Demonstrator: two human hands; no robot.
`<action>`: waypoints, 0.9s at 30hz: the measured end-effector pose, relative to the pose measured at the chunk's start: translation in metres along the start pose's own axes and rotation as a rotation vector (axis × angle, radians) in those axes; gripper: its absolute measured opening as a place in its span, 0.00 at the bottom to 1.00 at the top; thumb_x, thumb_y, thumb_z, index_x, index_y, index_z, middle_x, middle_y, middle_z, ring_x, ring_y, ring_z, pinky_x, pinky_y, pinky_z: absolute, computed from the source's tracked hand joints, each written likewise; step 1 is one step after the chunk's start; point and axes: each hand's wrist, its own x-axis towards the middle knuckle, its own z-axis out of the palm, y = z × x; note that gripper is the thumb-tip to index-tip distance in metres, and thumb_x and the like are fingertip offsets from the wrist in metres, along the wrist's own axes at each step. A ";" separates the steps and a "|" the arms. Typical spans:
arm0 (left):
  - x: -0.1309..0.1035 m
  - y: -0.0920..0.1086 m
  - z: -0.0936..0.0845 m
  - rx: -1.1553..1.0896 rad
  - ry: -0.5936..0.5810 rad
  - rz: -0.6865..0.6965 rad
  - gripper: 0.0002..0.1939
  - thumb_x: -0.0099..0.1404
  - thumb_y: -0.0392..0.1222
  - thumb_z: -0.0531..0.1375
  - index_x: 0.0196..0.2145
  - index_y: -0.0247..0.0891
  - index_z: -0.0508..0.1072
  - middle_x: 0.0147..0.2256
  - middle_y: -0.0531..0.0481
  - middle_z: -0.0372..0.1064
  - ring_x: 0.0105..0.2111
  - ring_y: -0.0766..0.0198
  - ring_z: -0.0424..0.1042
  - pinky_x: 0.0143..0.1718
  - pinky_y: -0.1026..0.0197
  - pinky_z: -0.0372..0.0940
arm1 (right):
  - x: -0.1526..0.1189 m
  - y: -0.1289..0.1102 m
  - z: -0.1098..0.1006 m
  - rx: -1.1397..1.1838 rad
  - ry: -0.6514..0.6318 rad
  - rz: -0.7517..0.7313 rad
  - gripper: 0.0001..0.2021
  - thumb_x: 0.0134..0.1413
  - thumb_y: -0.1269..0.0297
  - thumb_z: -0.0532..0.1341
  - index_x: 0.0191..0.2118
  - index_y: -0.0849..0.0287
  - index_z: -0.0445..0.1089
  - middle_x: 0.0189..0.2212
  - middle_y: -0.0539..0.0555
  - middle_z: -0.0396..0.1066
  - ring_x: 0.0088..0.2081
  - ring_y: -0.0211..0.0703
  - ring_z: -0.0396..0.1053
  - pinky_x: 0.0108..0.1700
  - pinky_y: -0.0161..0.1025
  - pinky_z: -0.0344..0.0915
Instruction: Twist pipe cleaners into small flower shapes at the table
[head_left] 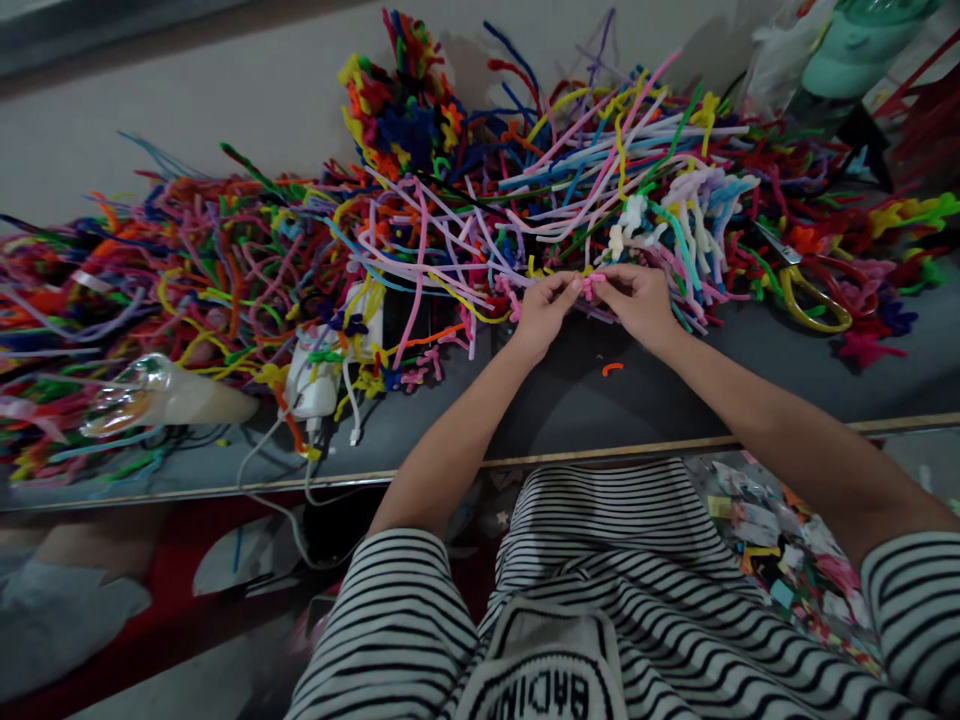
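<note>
Both hands meet over the dark table point(555, 400), at the front edge of a heap of fuzzy coloured stems point(450, 230). A small pink fuzzy piece point(589, 287) sits between them. My left hand point(545, 308) pinches its left side with thumb and forefinger. The fingers of my right hand point(640, 303) close on its right side. Pink, purple and yellow stems lie just behind the fingertips. A short orange scrap point(613, 369) rests on the table below my right hand.
Yellow-handled scissors point(814, 300) lie at the right. A white charger point(313, 385) with cables and a clear plastic-wrapped roll point(187, 393) are at the left. Scraps point(795, 550) lie below the table edge. Part of another person shows at lower left.
</note>
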 end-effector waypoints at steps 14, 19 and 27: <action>-0.006 0.007 0.001 0.307 0.232 0.235 0.23 0.75 0.63 0.55 0.44 0.43 0.78 0.39 0.47 0.77 0.38 0.64 0.76 0.38 0.61 0.69 | -0.003 -0.010 0.004 -0.006 0.087 -0.019 0.27 0.51 0.33 0.69 0.42 0.53 0.79 0.37 0.55 0.81 0.34 0.47 0.78 0.34 0.44 0.77; -0.013 0.023 -0.002 0.561 0.181 0.419 0.22 0.71 0.64 0.60 0.40 0.43 0.80 0.37 0.45 0.79 0.41 0.59 0.77 0.45 0.55 0.71 | -0.008 -0.017 0.003 -0.204 0.107 -0.115 0.22 0.59 0.39 0.66 0.42 0.54 0.80 0.38 0.55 0.81 0.35 0.46 0.77 0.36 0.44 0.75; -0.015 0.022 0.000 0.714 0.185 0.483 0.19 0.75 0.57 0.56 0.37 0.42 0.78 0.36 0.45 0.78 0.42 0.57 0.77 0.50 0.52 0.69 | -0.010 -0.020 0.001 -0.345 0.098 -0.203 0.07 0.61 0.60 0.66 0.41 0.55 0.81 0.38 0.55 0.82 0.41 0.50 0.79 0.47 0.48 0.76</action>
